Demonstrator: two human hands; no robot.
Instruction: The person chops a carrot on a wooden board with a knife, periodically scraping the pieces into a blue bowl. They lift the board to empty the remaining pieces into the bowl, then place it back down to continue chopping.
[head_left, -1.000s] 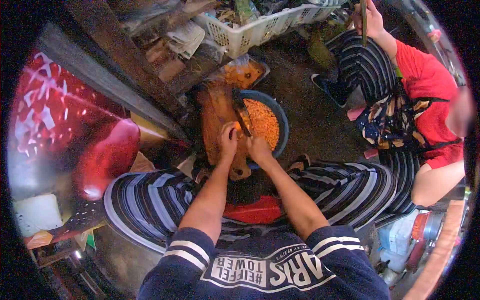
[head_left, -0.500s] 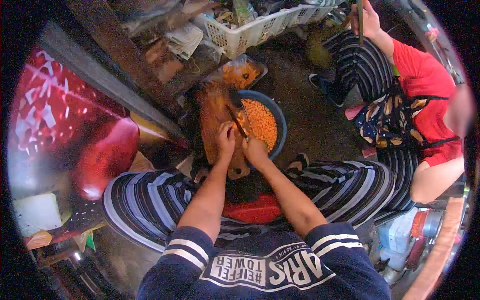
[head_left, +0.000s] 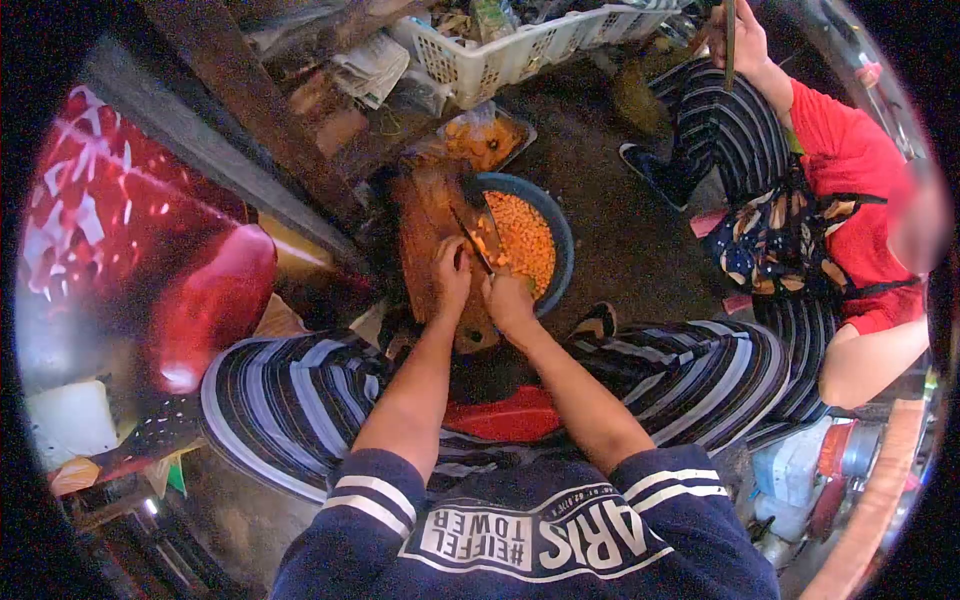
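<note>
My right hand [head_left: 509, 300] is closed round the handle of a knife [head_left: 474, 240], whose dark blade points up and to the left over the board's right edge. Just left of it, my left hand [head_left: 452, 270] is on the wooden board [head_left: 418, 225] with its fingers curled; whatever they hold is too small to make out. Small orange pieces [head_left: 522, 232] fill much of a blue basin [head_left: 566, 250] to the right of the board. A few orange bits lie beside the blade.
Beyond the board is a tray [head_left: 522, 146] with orange food and a plastic bag. A white basket [head_left: 480, 72] full of items stands farther back. At the right sits a person in a red shirt [head_left: 840, 130], one hand on a long thin object.
My hands have barely shifted, the left one slightly upward. The knife blade stands a little differently over the board's edge. The other person's raised hand has moved slightly right.
</note>
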